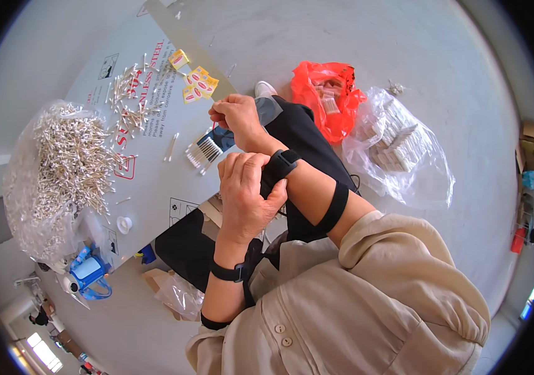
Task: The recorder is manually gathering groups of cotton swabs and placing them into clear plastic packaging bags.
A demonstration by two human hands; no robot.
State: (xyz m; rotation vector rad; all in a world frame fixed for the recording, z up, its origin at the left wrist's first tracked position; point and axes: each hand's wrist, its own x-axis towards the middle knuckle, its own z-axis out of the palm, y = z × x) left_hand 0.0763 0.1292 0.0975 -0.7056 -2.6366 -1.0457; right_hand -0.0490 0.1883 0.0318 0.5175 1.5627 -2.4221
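My left hand (242, 190) is closed around the black wristband (282, 164) on my right wrist, its thumb and fingers on either side. Beyond it, my right hand (239, 119) hovers over the table edge with the fingers curled and the tips together; whatever might be between them is too small to make out. Under and beside it lies a neat row of cotton swabs (203, 154) partly on a dark blue piece (223, 137). Yellow-and-white small packets (199, 84) sit just past my right fingertips. A few single swabs (171, 147) lie left of the row.
On the table (154, 181) at left stands a clear bag heaped with loose cotton swabs (73, 156), with more swabs (130, 94) scattered behind. A white cap (124, 224) and blue bottle (90, 274) are near. Red (301, 94) and clear (433, 169) bags of bundles rest on the floor.
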